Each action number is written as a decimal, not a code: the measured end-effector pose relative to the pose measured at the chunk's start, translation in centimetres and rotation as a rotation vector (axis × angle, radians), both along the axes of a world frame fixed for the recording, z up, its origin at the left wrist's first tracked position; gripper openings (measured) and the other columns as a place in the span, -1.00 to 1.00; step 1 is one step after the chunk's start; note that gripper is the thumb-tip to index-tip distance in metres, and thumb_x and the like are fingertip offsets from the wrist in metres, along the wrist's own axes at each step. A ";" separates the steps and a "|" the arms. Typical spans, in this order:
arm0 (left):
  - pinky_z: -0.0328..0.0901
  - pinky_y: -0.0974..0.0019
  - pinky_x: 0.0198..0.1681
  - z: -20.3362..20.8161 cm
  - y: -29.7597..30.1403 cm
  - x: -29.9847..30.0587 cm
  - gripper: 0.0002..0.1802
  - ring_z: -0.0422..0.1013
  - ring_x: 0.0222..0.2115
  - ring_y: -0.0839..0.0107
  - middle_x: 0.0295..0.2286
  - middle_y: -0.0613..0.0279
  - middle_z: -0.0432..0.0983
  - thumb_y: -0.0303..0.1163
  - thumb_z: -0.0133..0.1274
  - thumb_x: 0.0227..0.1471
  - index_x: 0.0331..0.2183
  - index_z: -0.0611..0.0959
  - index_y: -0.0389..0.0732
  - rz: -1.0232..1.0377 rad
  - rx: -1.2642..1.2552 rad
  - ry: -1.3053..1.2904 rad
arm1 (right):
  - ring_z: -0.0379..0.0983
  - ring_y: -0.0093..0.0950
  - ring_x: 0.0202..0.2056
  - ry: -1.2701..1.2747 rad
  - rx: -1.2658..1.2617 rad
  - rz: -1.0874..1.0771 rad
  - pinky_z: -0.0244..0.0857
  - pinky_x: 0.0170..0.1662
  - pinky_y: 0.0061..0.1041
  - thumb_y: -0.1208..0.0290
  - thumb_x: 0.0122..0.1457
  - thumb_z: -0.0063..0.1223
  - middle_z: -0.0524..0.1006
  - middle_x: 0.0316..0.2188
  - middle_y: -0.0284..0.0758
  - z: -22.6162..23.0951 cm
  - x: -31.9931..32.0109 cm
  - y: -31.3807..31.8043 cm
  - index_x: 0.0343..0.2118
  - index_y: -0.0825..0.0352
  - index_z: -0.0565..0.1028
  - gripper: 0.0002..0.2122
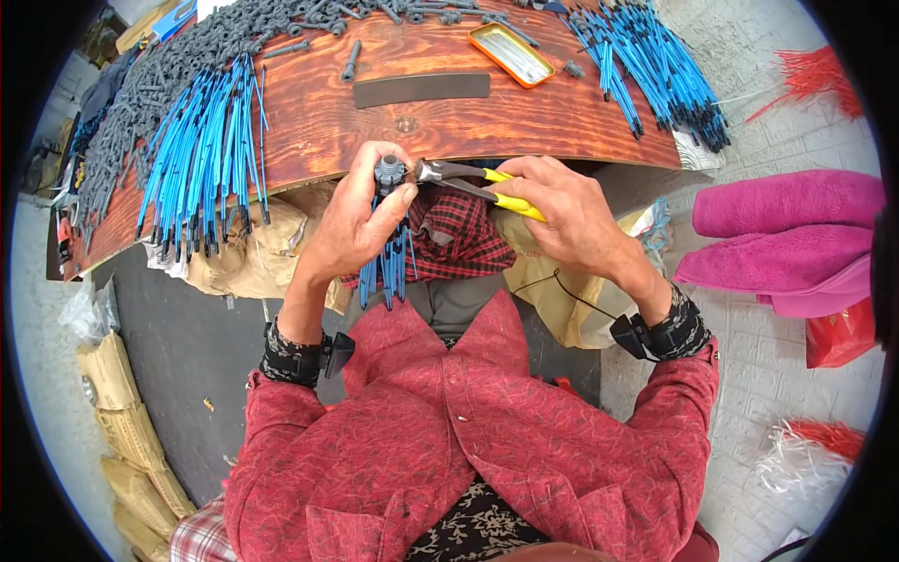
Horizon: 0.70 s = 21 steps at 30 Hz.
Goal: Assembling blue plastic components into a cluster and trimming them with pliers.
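Note:
Between the fingers of my left hand [348,223] is a grey plastic fitting [390,169] with a round hollow top. Several thin blue rods [390,267] with black tips hang below that hand; how they join the fitting is hidden by my fingers. My right hand [579,211] is wrapped round a pair of pliers [518,205] with yellow-and-black handles. The metal jaws of the pliers meet the right side of the fitting, close to my left thumb. Whether the jaws grip any part is too small to tell.
Before me stands a wooden table [318,131] bearing a heap of grey plastic fittings [140,122], blue rod bundles [208,140] left and right, a dark flat strip [421,88] and an orange-rimmed tin [511,54]. Magenta towels [787,234] lie at right, cardboard pieces [131,412] at left.

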<state>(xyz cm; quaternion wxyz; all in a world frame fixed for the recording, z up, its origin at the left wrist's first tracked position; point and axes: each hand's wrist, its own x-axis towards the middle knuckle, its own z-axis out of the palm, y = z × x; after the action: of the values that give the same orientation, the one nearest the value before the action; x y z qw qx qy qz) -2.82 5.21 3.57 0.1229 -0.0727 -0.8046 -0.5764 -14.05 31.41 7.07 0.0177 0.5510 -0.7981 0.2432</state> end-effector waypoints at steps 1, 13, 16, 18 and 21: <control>0.25 0.31 -0.17 -0.2 -0.1 0.0 -0.74 0.27 -0.32 0.41 -0.33 0.22 0.33 -0.38 0.02 0.22 -0.09 0.39 -0.24 -0.005 0.023 -0.020 | 0.48 -0.26 -0.10 0.038 0.029 -0.009 0.41 -0.10 -0.31 0.60 -0.02 0.13 0.52 -0.09 -0.30 0.2 0.1 -0.1 -0.11 0.25 0.59 -0.65; 0.25 0.29 -0.17 0.1 0.0 0.1 -0.72 0.26 -0.32 0.40 -0.32 0.21 0.32 -0.40 0.01 0.23 -0.07 0.37 -0.23 0.009 -0.006 0.006 | 0.46 -0.23 -0.07 0.010 0.048 0.052 0.38 -0.01 -0.25 0.65 -0.03 0.06 0.50 -0.03 -0.24 0.5 -0.3 -0.2 -0.06 0.28 0.55 -0.60; 0.25 0.28 -0.16 0.0 -0.1 0.0 -0.71 0.26 -0.31 0.39 -0.32 0.20 0.32 -0.40 0.01 0.23 -0.06 0.36 -0.22 0.008 -0.010 -0.010 | 0.45 -0.22 -0.06 0.098 0.055 0.027 0.36 0.01 -0.25 0.62 -0.01 0.09 0.50 -0.02 -0.23 1.2 0.0 -0.7 -0.06 0.29 0.54 -0.62; 0.25 0.28 -0.16 -0.1 -0.2 -0.1 -0.71 0.26 -0.31 0.39 -0.32 0.20 0.32 -0.40 0.01 0.23 -0.05 0.36 -0.22 0.008 -0.013 -0.020 | 0.45 -0.22 -0.06 0.206 0.058 -0.007 0.35 0.02 -0.25 0.60 -0.01 0.10 0.50 -0.02 -0.22 1.5 0.1 -0.8 -0.06 0.30 0.54 -0.63; 0.25 0.28 -0.15 -0.2 -0.2 -0.1 -0.69 0.27 -0.30 0.40 -0.31 0.20 0.32 -0.41 0.01 0.23 -0.04 0.34 -0.22 0.005 -0.034 -0.005 | 0.44 -0.16 0.01 0.209 0.083 -0.014 0.34 0.07 -0.19 0.63 -0.04 0.08 0.48 0.05 -0.22 1.7 0.1 -0.8 -0.04 0.25 0.54 -0.58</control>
<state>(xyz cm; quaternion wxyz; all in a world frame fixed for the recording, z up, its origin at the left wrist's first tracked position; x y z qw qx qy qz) -2.89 5.06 3.38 0.1211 -0.0713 -0.8148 -0.5625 -13.97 30.64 8.72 0.0794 0.5681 -0.8051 0.1510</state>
